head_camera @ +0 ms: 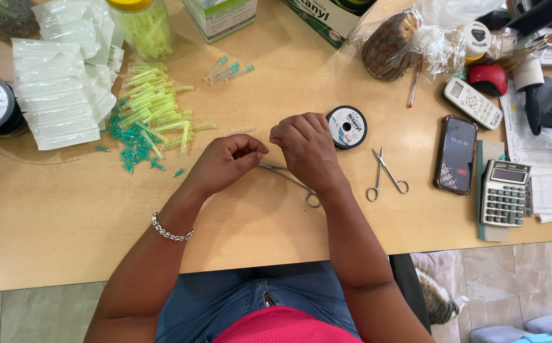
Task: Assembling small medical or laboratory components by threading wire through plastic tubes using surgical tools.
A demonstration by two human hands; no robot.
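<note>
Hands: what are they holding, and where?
Left hand and right hand pinch something too small to identify; the forceps lie partly beneath them.

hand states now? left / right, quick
Left hand: fingers pinched shut; what they hold is too small to tell.
Right hand: closed above the forceps; held thing not visible.

Forceps (292,180) tip under right hand (306,147), perhaps pinched thread unseen.
</note>
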